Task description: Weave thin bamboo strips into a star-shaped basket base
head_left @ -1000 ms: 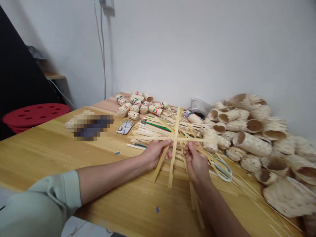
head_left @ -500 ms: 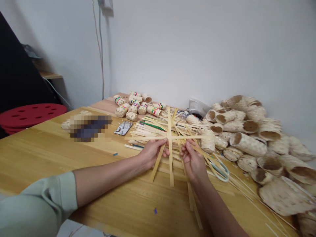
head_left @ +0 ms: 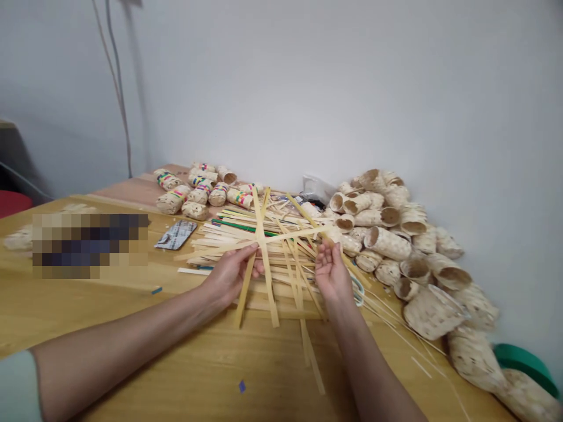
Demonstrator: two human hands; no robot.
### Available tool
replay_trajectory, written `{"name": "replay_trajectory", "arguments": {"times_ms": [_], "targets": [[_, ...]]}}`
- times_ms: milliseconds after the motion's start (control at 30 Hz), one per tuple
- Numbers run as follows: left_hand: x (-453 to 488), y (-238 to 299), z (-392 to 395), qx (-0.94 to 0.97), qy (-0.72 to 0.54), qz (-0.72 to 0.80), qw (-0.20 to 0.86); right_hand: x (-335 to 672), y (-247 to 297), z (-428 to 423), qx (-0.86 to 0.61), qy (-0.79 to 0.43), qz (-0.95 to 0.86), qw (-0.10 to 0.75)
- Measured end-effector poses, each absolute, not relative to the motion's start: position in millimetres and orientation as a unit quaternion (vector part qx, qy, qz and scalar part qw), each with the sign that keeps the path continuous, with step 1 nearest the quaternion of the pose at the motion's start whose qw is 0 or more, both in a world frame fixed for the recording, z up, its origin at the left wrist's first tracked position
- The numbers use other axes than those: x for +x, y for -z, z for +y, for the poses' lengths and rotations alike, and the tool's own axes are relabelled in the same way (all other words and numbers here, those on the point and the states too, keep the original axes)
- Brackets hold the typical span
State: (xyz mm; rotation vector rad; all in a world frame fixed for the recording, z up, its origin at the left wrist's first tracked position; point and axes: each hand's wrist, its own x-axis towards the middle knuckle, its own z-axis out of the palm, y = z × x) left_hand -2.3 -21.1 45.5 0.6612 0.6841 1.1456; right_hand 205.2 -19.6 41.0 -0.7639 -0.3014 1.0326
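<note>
Pale grey wall (head_left: 281,88) stretches behind my table (head_left: 167,363), with two thin cables (head_left: 118,76) hanging down it at the left. Along the table's right side sprawls a big heap of woven tubes (head_left: 389,243), their round mouths turned several ways. Left of that heap, across the middle of the wood, lies a messy spread of loose strips (head_left: 224,235), mostly straw-coloured, a few green. Behind it to the left, small woven cylinders (head_left: 200,191) with bright bands sit in a cluster, some touching. Over the spread, right in front of me, are the crossed strips (head_left: 262,239) I have in hand, two running lengthwise and one sideways. My left hand (head_left: 229,272) pinches them at the crossing, thumb on top, fingers beneath. My right hand (head_left: 331,274) is near the right end of the sideways strip (head_left: 290,235), fingers curled; a yellow strip (head_left: 308,214) passes behind its fingertips, and I cannot tell whether they grip it. A silver packet (head_left: 176,235) lies left of the loose strips, and two blue scraps (head_left: 241,386) sit on the wood, one on either side of my left forearm (head_left: 132,339).
</note>
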Motion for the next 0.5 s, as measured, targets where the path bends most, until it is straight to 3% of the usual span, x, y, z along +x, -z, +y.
{"name": "replay_trajectory", "arguments": {"times_ms": [300, 500], "targets": [[0.7, -41.3, -22.5, 0.315, -0.515, 0.300, 0.738, 196.6, -37.7, -24.1, -0.383, -0.484, -0.155, 0.771], [4.0, -40.2, -25.1, 0.334, -0.482, 0.303, 0.751, 163.3, -30.0, -34.8, -0.424, -0.556, -0.306, 0.646]]}}
